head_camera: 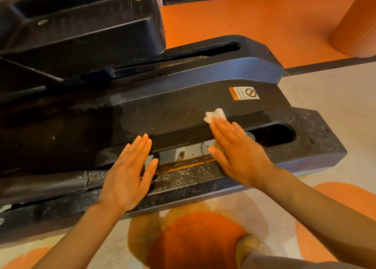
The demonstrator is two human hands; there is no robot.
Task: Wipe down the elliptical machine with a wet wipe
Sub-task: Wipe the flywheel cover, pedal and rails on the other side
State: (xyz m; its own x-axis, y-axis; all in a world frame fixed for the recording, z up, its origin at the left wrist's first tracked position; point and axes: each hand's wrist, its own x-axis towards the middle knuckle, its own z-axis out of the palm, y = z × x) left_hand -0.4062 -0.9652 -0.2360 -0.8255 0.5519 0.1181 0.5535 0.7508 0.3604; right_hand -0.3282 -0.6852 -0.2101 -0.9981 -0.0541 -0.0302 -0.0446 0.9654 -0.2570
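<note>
Head view: the elliptical machine's black rear base [162, 110] runs across the frame, dusty and streaked, with a wet patch on its flat top cover. The right hand [238, 153] lies flat with straight fingers, pressing a crumpled white wet wipe [215, 115] against the top cover; the wipe pokes out past the fingertips, just below a warning sticker [243, 93] reading "no stepping on surface". The left hand [130, 173] is spread open, holding nothing, fingers straight, resting over the near rail's edge, apart from the right hand. Between the hands a long slot in the near rail [183, 154] holds a grey metal track with a rusty stain and gritty debris along its lower edge. A black foot pedal [85, 31] sits at upper left. The floor [325, 102] is pale grey with orange patches; a shoe [252, 248] shows at the bottom.
</note>
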